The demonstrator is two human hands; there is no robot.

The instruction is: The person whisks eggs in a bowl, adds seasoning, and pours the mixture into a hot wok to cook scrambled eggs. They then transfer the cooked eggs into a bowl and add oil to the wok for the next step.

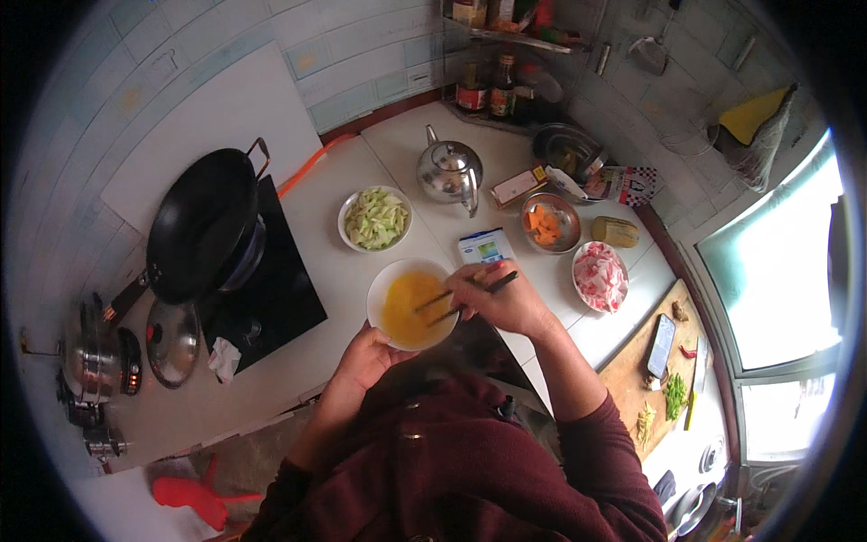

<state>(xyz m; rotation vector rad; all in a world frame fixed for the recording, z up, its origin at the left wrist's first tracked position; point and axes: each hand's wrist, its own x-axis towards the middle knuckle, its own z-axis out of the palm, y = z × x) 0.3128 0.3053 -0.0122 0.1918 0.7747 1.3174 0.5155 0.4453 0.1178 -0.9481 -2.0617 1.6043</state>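
My left hand (371,356) grips the lower rim of a white bowl (376,290), its thumb over the edge. Yellow beaten egg (405,305) fills the bottom of that bowl. In my right hand (504,301) is a pair of dark chopsticks (437,301), whose tips dip into the egg. The chopsticks look slightly blurred. Just beyond my right hand lies a blue-and-white packet (485,245) on the white tiled counter. A bowl of sliced pale green vegetable (376,218) stands past the egg bowl.
A black wok (203,223) sits tilted on the cooktop (291,298) at left, near a glass lid (173,342). A steel teapot (450,169), orange pieces (544,225) and sliced meat (600,276) stand beyond. At right, a cutting board (623,379) bears a phone (661,345); a knife (698,379) lies along its edge.
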